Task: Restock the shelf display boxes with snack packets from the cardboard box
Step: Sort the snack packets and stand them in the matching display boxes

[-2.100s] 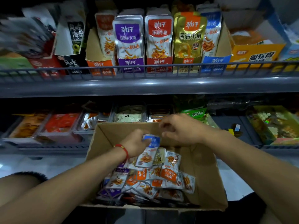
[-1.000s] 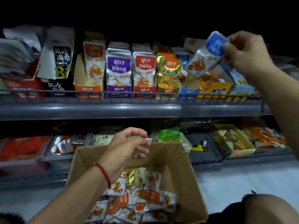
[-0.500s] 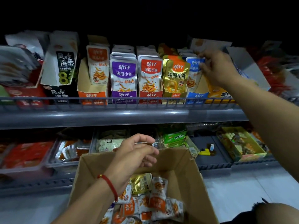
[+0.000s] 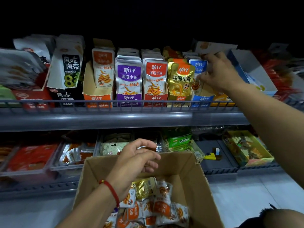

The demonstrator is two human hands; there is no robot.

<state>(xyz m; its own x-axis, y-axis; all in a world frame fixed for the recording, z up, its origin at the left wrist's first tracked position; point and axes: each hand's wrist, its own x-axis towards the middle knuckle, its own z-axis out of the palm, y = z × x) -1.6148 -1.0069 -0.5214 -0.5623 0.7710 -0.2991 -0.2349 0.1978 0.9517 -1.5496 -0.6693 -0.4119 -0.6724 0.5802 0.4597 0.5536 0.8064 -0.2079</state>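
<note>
- Upper shelf (image 4: 115,120), far left: dark seaweed packs (image 4: 69,71) standing beside a row of display boxes. Not part of this restock, as far as can be judged.
- Orange display box (image 4: 97,96): one packet upright, lots of room. Purple box (image 4: 129,99) and red box (image 4: 155,99) look well filled; gold box (image 4: 180,99) has packets at its front.
- Left hand (image 4: 136,162): hovers over the far rim of the cardboard box (image 4: 194,183), fingers loosely curled, holding nothing.
- Snack packets (image 4: 158,204) lie in a loose mixed heap in the bottom of the cardboard box: orange, gold, white-and-orange.
- Right hand (image 4: 218,74): up at the blue display box (image 4: 203,99), fingers curled against the blue packet (image 4: 198,66) at the front. Whether it pinches the packet or only presses it I cannot tell.
- Handling, as judged: packets are light, flat, soft foil pouches, glossy and likely slippery. Best taken by the sealed top edge or pinched across the flat faces; they flop, so they need to be slid in upright against their neighbours.
- Far right: a white open carton (image 4: 251,71), tilted.
</note>
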